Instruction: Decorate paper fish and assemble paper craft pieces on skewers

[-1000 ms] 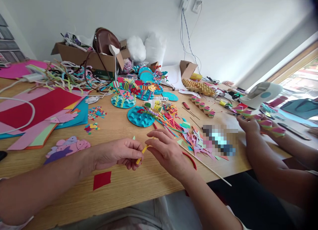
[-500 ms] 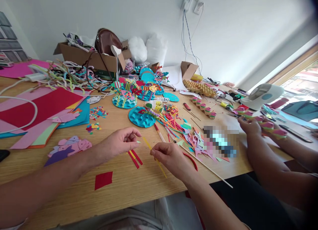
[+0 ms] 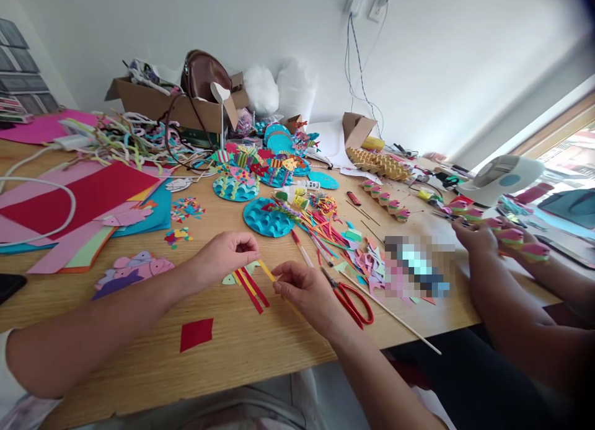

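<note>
A thin yellow paper strip (image 3: pixel 267 271) slants between my hands above the table. My left hand (image 3: pixel 231 254) pinches its upper end between thumb and fingers. Lower down, my right hand (image 3: pixel 304 290) is closed on the same strip, and its tail runs out beneath the fingers. On the wood below lie red paper strips (image 3: pixel 255 303) with a yellow one among them, partly on a small pale green paper fish (image 3: pixel 229 279). Nearer me is a red paper rectangle (image 3: pixel 196 335). Red-handled scissors (image 3: pixel 365 301) rest just right of my right hand.
A wooden stick (image 3: pixel 395 315) crosses the right front edge, beside paper scraps (image 3: pixel 365 259). Another person's hand (image 3: pixel 476 236) is at a painted egg-carton strip (image 3: pixel 502 235). Blue decorated discs (image 3: pixel 268 218), paper sheets (image 3: pixel 93 197) and paper fish (image 3: pixel 139 270) lie around.
My left hand has closed on the strip's upper end, its fingers apart before. My right hand has shifted slightly left, and the scissors show more fully. The view has tilted slightly.
</note>
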A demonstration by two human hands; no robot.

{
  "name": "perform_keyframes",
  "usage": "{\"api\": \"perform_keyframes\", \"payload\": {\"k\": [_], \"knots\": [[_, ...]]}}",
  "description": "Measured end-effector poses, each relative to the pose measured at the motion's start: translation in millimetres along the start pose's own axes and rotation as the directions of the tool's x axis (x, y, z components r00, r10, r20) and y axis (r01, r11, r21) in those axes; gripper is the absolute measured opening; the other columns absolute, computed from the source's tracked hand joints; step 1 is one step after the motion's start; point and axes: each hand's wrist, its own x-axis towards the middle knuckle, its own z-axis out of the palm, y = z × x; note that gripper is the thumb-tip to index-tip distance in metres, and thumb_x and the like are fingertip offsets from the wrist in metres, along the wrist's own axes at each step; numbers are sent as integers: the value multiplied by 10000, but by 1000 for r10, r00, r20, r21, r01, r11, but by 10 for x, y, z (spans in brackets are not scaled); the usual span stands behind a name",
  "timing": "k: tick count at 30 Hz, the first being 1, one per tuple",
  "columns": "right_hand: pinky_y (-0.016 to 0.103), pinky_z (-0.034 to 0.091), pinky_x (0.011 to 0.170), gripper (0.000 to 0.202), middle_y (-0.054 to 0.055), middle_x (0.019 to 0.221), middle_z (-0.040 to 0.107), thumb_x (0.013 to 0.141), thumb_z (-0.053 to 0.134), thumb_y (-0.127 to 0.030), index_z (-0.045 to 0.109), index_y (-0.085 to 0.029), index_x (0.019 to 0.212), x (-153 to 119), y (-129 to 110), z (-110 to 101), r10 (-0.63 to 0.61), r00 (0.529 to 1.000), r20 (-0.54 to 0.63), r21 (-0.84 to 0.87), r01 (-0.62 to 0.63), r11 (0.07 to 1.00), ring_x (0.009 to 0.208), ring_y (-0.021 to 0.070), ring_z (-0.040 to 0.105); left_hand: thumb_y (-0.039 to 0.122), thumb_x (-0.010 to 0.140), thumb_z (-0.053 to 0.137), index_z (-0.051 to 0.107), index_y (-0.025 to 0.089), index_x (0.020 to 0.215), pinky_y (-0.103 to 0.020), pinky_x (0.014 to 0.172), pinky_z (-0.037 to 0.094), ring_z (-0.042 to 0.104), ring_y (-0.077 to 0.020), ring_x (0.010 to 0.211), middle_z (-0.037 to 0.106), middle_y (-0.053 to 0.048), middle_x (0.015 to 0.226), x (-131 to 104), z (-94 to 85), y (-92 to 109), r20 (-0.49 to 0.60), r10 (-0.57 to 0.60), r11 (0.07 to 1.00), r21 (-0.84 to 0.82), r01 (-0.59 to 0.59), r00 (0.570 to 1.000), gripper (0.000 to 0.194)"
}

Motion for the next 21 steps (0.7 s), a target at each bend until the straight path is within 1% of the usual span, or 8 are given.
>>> {"api": "perform_keyframes", "payload": {"k": [2, 4, 7, 10, 13, 16, 18, 21], "knots": [[207, 310, 507, 165, -66, 564, 490, 675, 575, -200, 560, -193, 839, 31, 45, 32, -29, 999, -35, 65, 31, 997, 524, 91, 412, 397, 625, 523, 544, 184, 623, -222, 512, 367, 474, -118, 555, 514, 40, 576, 49, -27, -65, -1, -9, 1000, 27, 9, 1000, 214], [203, 308, 504, 150, -71, 557, 476, 671, 570, -184, 548, -195, 819, 55, 82, 65, -53, 997, -58, 74, 57, 996, 520, 89, 405, 391, 623, 526, 543, 184, 621, -225, 526, 383, 492, -123, 566, 533, 35, 584, 89, -49, -126, 8, -19, 998, 59, 19, 1000, 208], [197, 327, 519, 42, -54, 583, 503, 678, 558, -155, 548, -185, 705, 72, 102, 113, -76, 996, -57, -17, 75, 997, 555, 89, 437, 370, 629, 521, 545, 184, 610, -223, 529, 389, 498, -126, 572, 543, 31, 580, 128, -74, -199, 18, -36, 994, 99, 34, 999, 190], [190, 344, 536, 81, -41, 604, 545, 695, 539, -116, 551, -176, 642, 76, 76, 156, -85, 996, -26, -127, 81, 989, 582, 88, 471, 343, 645, 508, 557, 183, 612, -226, 543, 393, 498, -128, 579, 551, 30, 580, 150, -96, -249, 30, -48, 986, 161, 43, 998, 171], [188, 347, 533, 104, -40, 602, 566, 710, 532, -90, 585, -174, 680, 77, 23, 186, -58, 998, -25, -224, 51, 973, 575, 89, 489, 314, 652, 515, 564, 184, 607, -235, 565, 391, 509, -135, 596, 562, 29, 584, 167, -121, -272, 23, -56, 969, 242, 49, 998, 145], [193, 353, 535, 146, -31, 613, 604, 729, 535, -85, 632, -177, 789, 80, -26, 199, -24, 999, -21, -304, 16, 952, 569, 97, 515, 280, 656, 530, 570, 187, 601, -238, 561, 370, 510, -136, 588, 561, 33, 571, 175, -141, -263, 10, -60, 945, 322, 53, 998, 115], [201, 360, 550, 157, -16, 630, 632, 747, 536, -96, 651, -177, 818, 80, -51, 202, -28, 1000, -10, -359, 23, 933, 579, 107, 533, 258, 661, 536, 572, 188, 596, -239, 553, 353, 503, -133, 574, 550, 35, 560, 178, -146, -250, 2, -58, 929, 366, 53, 998, 101], [209, 367, 575, 161, 4, 667, 661, 762, 537, -104, 674, -179, 801, 77, -81, 205, -51, 999, 6, -429, 49, 902, 607, 119, 554, 232, 667, 542, 570, 188, 595, -237, 550, 341, 498, -129, 573, 547, 35, 570, 184, -140, -245, -2, -52, 909, 414, 48, 999, 88]]}}
